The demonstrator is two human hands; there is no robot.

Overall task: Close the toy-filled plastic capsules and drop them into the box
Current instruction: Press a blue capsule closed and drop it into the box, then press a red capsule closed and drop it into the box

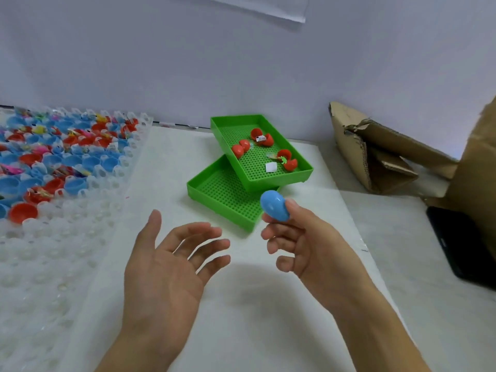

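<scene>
Blue capsule (275, 205) closed, egg-shaped, pinched between thumb and fingertips of the right hand (300, 242); I see it held up in the air over the white table (268, 304), just in front of the near corner of the lower green tray (220, 196). The other fingers of that hand curl loosely under it. Left hand (171, 261) is released: palm up, fingers spread and relaxed, holding nothing, hovering above the table to the left of the capsule and apart from it. Two green perforated trays sit behind the hands, the upper green tray (284, 181) lying skewed across the far end of the lower one. In the upper tray I count three red capsules (261, 137), each hinged open, with small toys or paper bits beside them and a white slip (271, 167) on the mesh floor. Far left, a clear plastic holder sheet (67, 251) covers the table; its far rows are packed with open blue and red capsule halves (61, 157) carrying colourful toys, its near rows show only bare clear cups. Right side: a torn cardboard box (375, 149) lying open near the wall, a further cardboard flap (477, 170) at the frame edge, and a black object (461, 245) below it that I cannot identify.
</scene>
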